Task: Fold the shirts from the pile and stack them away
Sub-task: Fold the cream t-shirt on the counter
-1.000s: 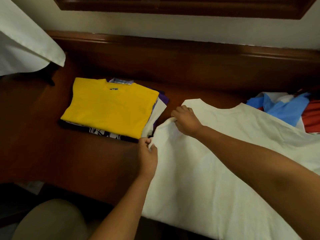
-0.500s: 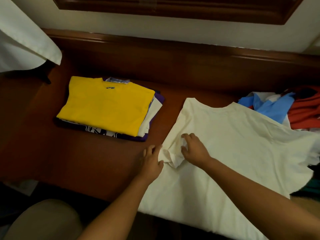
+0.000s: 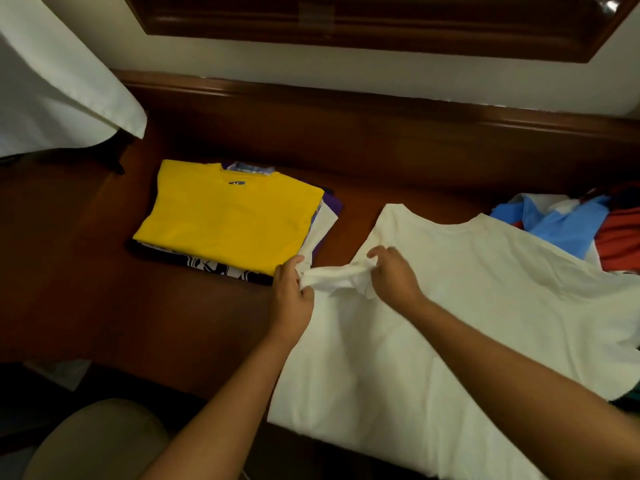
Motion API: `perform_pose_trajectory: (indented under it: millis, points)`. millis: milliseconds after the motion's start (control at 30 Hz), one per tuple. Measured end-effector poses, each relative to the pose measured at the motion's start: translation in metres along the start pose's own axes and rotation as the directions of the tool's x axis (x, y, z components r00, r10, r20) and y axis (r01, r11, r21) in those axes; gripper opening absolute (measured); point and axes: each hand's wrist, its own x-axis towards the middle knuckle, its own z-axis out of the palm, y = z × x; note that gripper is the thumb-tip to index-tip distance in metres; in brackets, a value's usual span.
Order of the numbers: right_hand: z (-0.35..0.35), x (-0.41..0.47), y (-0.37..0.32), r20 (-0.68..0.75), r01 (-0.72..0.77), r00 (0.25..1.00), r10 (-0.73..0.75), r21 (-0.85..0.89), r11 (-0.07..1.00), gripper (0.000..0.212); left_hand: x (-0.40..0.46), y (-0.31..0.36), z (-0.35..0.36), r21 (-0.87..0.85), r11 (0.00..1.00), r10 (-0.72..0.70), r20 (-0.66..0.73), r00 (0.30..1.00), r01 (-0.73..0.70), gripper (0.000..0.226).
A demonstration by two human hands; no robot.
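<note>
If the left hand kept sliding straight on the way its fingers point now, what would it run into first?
The left hand, gripping the white shirt's sleeve, points up and slightly left. First in that line is probably the near corner of the folded stack, topped by the yellow shirt. Depth is unclear; they look almost touching.

White shirt spread flat, sleeve bunched, folded stack yellow-topped left, unfolded pile right

A white cloth hangs over the wooden table's far-left corner, below a dark-framed, perhaps shuttered window.
</note>
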Motion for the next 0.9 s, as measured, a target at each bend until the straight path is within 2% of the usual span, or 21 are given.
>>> perform_pose_trajectory:
  millis: [67, 200, 267, 333, 400, 467, 533, 600, 733, 900]
  points:
    - [-0.013, 0.024, -0.015, -0.01, 0.044, 0.999, -0.044, -0.018, 0.999, 0.029, 0.013, 0.003, -0.007, 0.026, 0.999, -0.043, -0.044, 0.998, 0.045, 0.036]
    - [-0.017, 0.063, -0.043, -0.079, 0.257, 0.959, -0.271, -0.156, 0.954, 0.025, 0.028, -0.007, -0.014, -0.006, 0.986, -0.169, -0.065, 0.983, 0.169, 0.02]
    - [-0.018, 0.08, -0.066, -0.073, 0.419, 0.898, -0.434, -0.155, 0.894, 0.022, 0.032, -0.011, -0.015, -0.108, 0.959, -0.271, -0.069, 0.96, 0.263, 0.021]
    - [-0.018, 0.091, -0.089, -0.051, 0.558, 0.826, -0.562, -0.064, 0.827, 0.024, 0.032, -0.014, -0.015, -0.25, 0.899, -0.394, -0.096, 0.914, 0.361, 0.025]
    - [-0.019, 0.096, -0.096, -0.094, 0.558, 0.828, -0.553, 0.03, 0.83, 0.033, 0.028, -0.02, -0.016, -0.359, 0.836, -0.482, -0.121, 0.868, 0.414, 0.03]
    - [-0.016, 0.096, -0.082, -0.128, 0.468, 0.881, -0.456, 0.083, 0.88, 0.039, 0.023, -0.028, -0.017, -0.409, 0.8, -0.521, -0.106, 0.847, 0.44, 0.034]
    - [-0.008, 0.091, -0.059, -0.062, 0.344, 0.938, -0.34, 0.073, 0.936, 0.041, 0.022, -0.033, -0.017, -0.438, 0.769, -0.545, -0.068, 0.836, 0.465, 0.036]
    - [0.001, 0.088, -0.045, 0.024, 0.26, 0.964, -0.263, 0.083, 0.962, 0.041, 0.026, -0.034, -0.016, -0.447, 0.745, -0.574, -0.052, 0.817, 0.495, 0.034]
    - [0.009, 0.103, -0.061, 0.1, 0.252, 0.959, -0.264, 0.112, 0.961, 0.039, 0.034, -0.033, -0.014, -0.448, 0.707, -0.629, -0.045, 0.776, 0.547, 0.032]
    - [0.021, 0.123, -0.096, 0.236, 0.292, 0.927, -0.291, 0.035, 0.956, 0.049, 0.034, -0.033, -0.016, -0.315, 0.739, -0.628, -0.004, 0.778, 0.595, 0.035]
